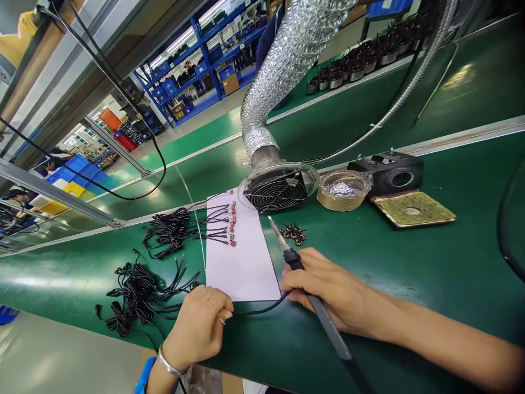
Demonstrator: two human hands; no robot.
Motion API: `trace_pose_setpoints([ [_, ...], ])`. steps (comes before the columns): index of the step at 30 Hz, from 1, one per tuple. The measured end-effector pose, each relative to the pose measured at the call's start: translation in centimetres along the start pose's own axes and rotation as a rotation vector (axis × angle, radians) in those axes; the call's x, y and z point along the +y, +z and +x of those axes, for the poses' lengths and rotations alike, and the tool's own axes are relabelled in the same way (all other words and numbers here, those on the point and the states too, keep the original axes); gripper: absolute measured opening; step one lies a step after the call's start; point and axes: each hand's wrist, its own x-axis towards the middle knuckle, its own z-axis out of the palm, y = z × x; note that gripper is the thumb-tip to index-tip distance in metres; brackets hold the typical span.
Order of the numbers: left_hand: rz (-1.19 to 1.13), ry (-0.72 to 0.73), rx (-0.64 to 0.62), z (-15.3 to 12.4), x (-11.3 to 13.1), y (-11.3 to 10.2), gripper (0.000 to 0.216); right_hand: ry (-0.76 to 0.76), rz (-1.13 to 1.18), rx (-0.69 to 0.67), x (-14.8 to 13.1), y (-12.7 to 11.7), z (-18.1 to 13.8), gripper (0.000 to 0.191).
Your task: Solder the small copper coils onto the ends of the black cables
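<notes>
My right hand (328, 284) is closed around a soldering iron (293, 257), its tip pointing up and away over the green bench. A black cable (262, 311) runs between my two hands. My left hand (203, 320) is closed on it, and its other end meets the fingers of my right hand, where the exact contact is hidden. A white sheet (246, 273) lies just beyond both hands. On it, several black cables (217, 221) reach small reddish parts (233, 225) set in a row. Small loose parts (293, 234) are heaped near the iron's tip.
Bundles of black cables (137, 293) lie to the left. A round fume extractor (279, 191) with a foil duct (287, 65) stands beyond the sheet. Right of it are a tape roll (343, 190), a black iron holder (388, 172) and a yellowish sponge (412, 208).
</notes>
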Motion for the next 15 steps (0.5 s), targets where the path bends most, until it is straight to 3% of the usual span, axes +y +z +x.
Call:
trace_pose_setpoints([
  [2,0.017,-0.042,-0.031,0.9,0.8,-0.3,0.015,0.022,0.086,-0.006,-0.2,-0.5,-0.1,0.012],
  [6,-0.157,-0.061,0.124,5.1,3.7,0.0,0.028,0.075,0.101,0.117,-1.0,-0.7,-0.2,0.018],
  [7,-0.244,-0.053,0.109,6.4,4.5,0.2,0.028,0.092,0.083,0.164,-1.2,-0.7,-0.3,0.017],
  [12,-0.551,-0.057,-0.234,11.0,6.4,1.1,0.037,0.327,0.109,0.309,-1.2,-1.2,-0.9,0.017],
  [15,-0.511,-0.064,-0.199,11.9,6.4,1.2,0.033,0.47,0.246,0.368,-0.8,-1.4,-1.3,0.024],
])
